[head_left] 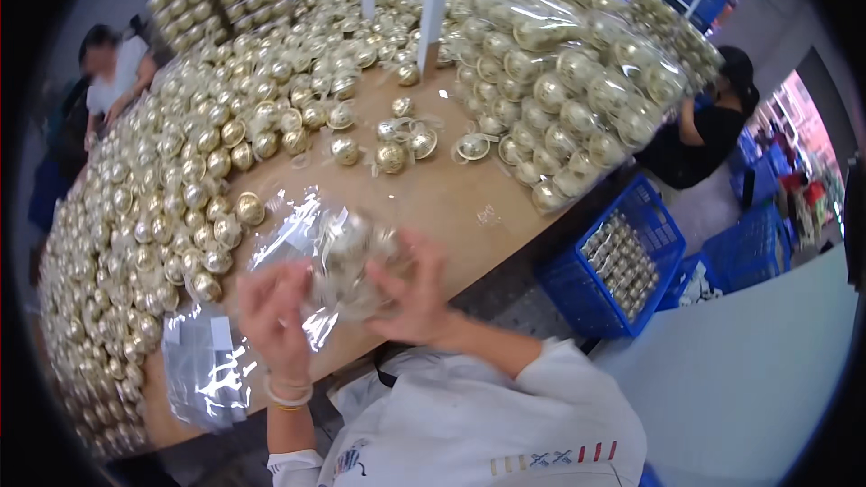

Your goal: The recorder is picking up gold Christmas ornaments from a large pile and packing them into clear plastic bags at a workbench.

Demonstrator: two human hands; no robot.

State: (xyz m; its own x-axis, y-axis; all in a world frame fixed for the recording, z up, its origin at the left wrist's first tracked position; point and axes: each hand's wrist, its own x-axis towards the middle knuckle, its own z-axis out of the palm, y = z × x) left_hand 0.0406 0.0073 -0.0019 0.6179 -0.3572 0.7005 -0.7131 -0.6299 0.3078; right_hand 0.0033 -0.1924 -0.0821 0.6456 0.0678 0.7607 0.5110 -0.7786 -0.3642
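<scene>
A bunch of shiny gold balls (347,257) with pale ribbons is held over the near part of the table, between my two hands. My right hand (419,293) is closed on its right side, with fingers and thumb around it. From the left, the curled fingers of my left hand (275,311) press against the same bunch. Motion blurs both hands and the balls. Clear plastic shines around and under the bunch; whether the balls are inside a bag I cannot tell. A stack of flat clear plastic bags (203,365) lies left of my left hand.
Loose gold balls (180,162) heap along the table's left and far sides. Bagged balls (568,90) pile up at the right. White posts (436,9) rise from the brown tabletop (460,216). A blue crate (663,216) holding balls stands on the right. One person sits on each side.
</scene>
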